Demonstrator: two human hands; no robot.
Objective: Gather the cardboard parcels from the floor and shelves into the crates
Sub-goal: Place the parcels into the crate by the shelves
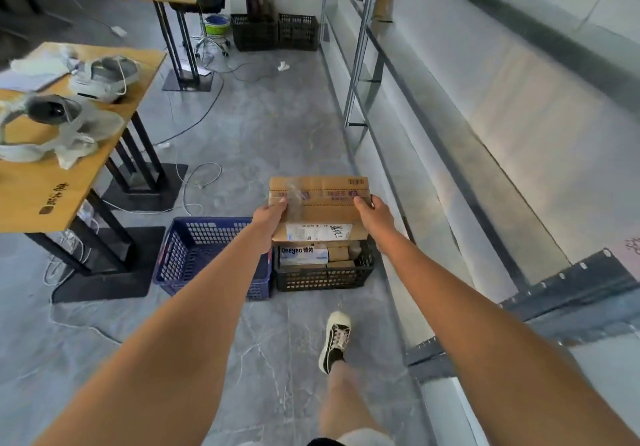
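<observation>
A flat cardboard parcel (320,208) with a white shipping label hangs in the air in front of me. My left hand (268,220) grips its left edge and my right hand (374,217) grips its right edge. Directly below it stands a black crate (323,277) on the floor, holding a white box and several small cardboard parcels. A blue crate (194,255) stands touching the black one on its left; my left forearm hides part of it.
A metal shelf rack (433,106) runs along the right wall. Wooden tables (45,186) with headsets stand at the left, with cables on the floor around them. Two more black crates (277,32) sit at the far end. My right foot (336,338) is stepping forward.
</observation>
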